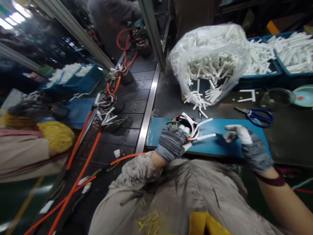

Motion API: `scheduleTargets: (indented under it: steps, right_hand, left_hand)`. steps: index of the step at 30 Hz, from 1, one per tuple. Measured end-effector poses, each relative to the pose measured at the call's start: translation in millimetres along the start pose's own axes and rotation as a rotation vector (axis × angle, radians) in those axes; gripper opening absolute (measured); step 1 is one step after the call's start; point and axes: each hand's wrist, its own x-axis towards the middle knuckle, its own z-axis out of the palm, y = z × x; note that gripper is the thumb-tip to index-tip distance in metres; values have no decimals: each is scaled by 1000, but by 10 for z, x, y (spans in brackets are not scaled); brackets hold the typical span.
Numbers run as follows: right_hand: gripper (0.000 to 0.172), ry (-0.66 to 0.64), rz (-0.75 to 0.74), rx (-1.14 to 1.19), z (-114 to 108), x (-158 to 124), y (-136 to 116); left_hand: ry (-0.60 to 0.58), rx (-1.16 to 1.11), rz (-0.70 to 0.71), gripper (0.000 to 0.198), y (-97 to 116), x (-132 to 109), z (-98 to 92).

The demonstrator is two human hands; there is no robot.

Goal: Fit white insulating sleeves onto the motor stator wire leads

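Note:
A motor stator with copper windings sits on the blue work mat in front of me. White sleeves stick out from its wires toward the right. My left hand, in a grey striped glove with white fingertips, grips the stator's near left side, and its fingertips are partly hidden among the sleeves. To the right, above the mat's end, hovers my right hand in a matching glove. Its thumb and index finger are a little apart, and nothing shows between them. Blue-handled scissors lie just beyond that hand.
A clear plastic bag spills white sleeves behind the mat. Blue bins of sleeves stand back right, near a glass dish. Leftward runs a conveyor with several stators and orange cables. A co-worker's yellow sleeve is beyond it.

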Motion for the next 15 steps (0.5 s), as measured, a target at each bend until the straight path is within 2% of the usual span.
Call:
scheduleTargets:
  steps: [1, 3, 7, 12, 15]
  right_hand:
    - [49, 22, 28, -46, -58, -15, 124]
    - [38, -75, 3, -178, -99, -41, 362]
    - [39, 32, -154, -375, -17, -81, 636]
    - [44, -13, -159, -367, -22, -104, 680]
    - [48, -29, -184, -379, -51, -96, 762]
  left_hand:
    - [-32, -8, 35, 47, -20, 45, -10]
    - [-99, -31, 88, 47, -58, 125, -13]
    - [-164, -55, 109, 46, -143, 150, -11]
    - [-179, -36, 194, 46, -332, -138, -68]
    - [-212, 4, 111, 48, -539, -391, -166]
